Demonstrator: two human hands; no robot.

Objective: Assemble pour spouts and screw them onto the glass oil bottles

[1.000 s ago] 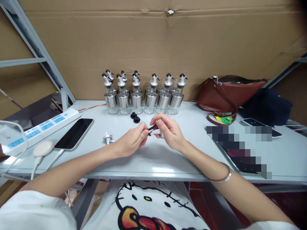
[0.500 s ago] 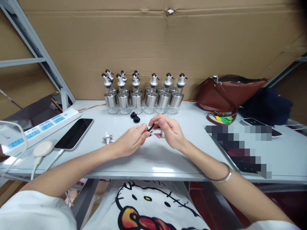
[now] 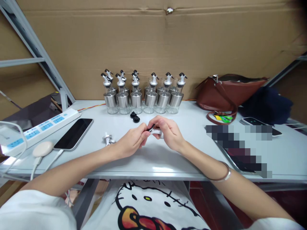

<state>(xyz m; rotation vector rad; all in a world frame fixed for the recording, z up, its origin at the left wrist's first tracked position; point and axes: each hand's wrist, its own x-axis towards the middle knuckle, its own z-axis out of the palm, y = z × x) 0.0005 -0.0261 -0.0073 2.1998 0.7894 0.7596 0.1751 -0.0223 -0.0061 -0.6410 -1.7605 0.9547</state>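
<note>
Between my two hands is a grey-white pourer spout (image 3: 156,132) with a black flip lid (image 3: 151,128), held above the table. My right hand (image 3: 169,132) wraps round the spout's body, hiding part of it. The fingers of my left hand (image 3: 134,137) pinch at its lidded end. Left of my left hand, more grey spout parts (image 3: 108,138) lie on the table. Two black stoppers (image 3: 135,117) rest beyond my hands. Behind them stand rows of glass bottles with steel sleeves (image 3: 136,99), several topped with similar pourers.
On the left lie a phone (image 3: 74,134), a white power strip (image 3: 39,131) and a round charger (image 3: 43,149) with cables. A brown handbag (image 3: 220,92), a dark cap (image 3: 266,103) and a blurred flat device (image 3: 236,150) are on the right. Cardboard (image 3: 144,41) backs the table.
The black lid has swung down closer to the spout's body between my fingers. Both hands stay almost in place.
</note>
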